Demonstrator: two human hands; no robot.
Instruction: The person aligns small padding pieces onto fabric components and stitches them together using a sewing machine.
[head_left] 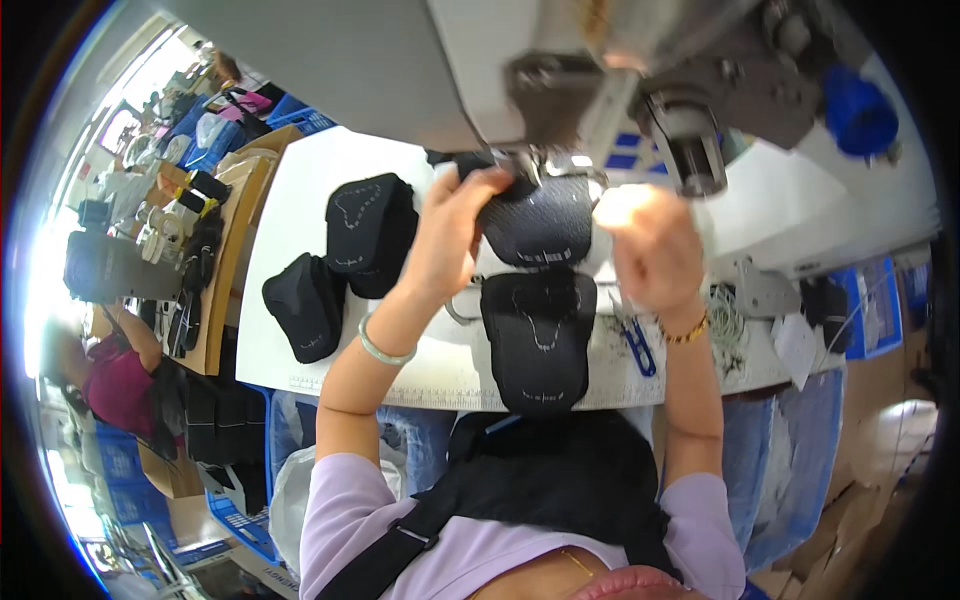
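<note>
A black textured pouch (540, 228) with pale stitching lies under the needle area of a sewing machine (560, 90). My left hand (452, 228) is closed on its upper left edge, fingers bent over the black material. At the right edge of that pouch, my right hand (655, 245) is curled closed; strong light washes it out, and anything in its fingers is hidden. Directly below, nearer to me, a second black pouch (540, 345) with white stitching reaches over the table's front edge. Two more black pouches, one larger (370, 225) and one smaller (305, 308), rest left of my left hand.
Blue thread snips (637, 345) lie beside my right wrist, near loose thread (727, 315) and dark lint. The white table (420, 385) carries a ruler strip along its front edge. Blue crates (870, 305) stand at right. A co-worker in a dark red top (120, 385) sits at left.
</note>
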